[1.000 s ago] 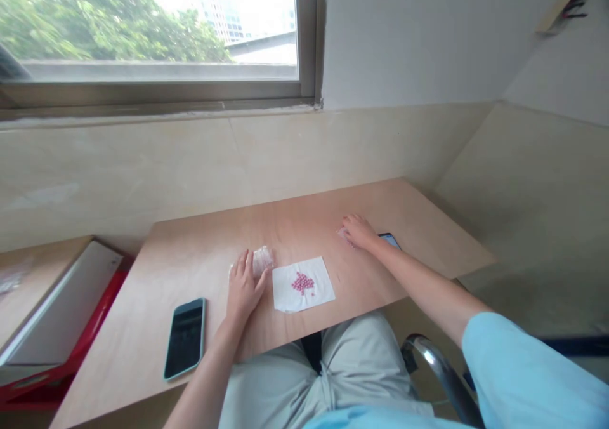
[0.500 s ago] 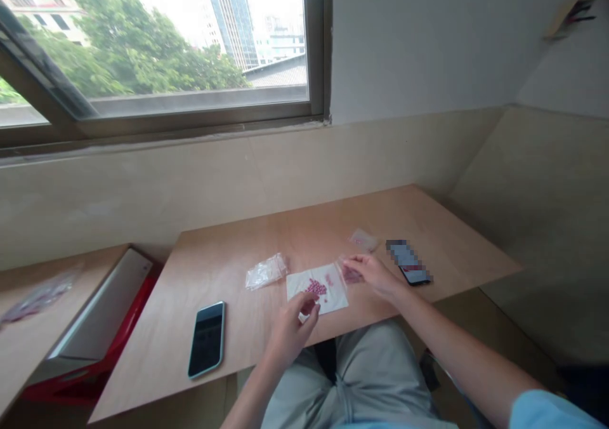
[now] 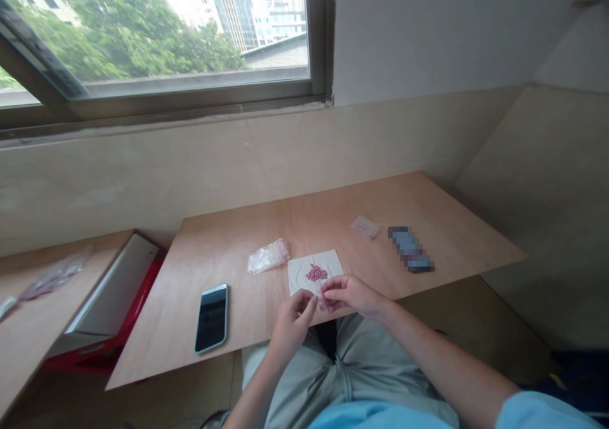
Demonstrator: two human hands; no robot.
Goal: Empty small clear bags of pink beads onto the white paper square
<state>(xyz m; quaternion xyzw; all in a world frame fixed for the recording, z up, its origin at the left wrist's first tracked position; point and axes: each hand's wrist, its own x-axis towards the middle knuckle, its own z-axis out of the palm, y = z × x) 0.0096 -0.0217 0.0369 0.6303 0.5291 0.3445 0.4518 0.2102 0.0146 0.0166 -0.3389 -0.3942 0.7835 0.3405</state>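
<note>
A white paper napkin (image 3: 301,278) lies on the plywood desk (image 3: 238,242), with a tight cluster of pink beads (image 3: 316,273) on it. My left hand (image 3: 292,324) and my right hand (image 3: 352,294) meet at the napkin's near edge, fingertips pinched. Between them runs a thin pink strand (image 3: 324,297), though the fingers hide much of it. A crumpled clear plastic bag (image 3: 268,256) lies left of the napkin. Farther right is a small pinkish plastic packet (image 3: 365,227).
A black phone in a teal case (image 3: 212,318) lies on the desk at the left, and a pixelated phone (image 3: 410,249) lies at the right. A lower shelf (image 3: 42,296) holds a white box and a red item. My knees sit below the desk edge.
My hands have drawn together at the napkin's near edge, and my right hand has moved left from beside the napkin. The beads, bags and phones stay in place.
</note>
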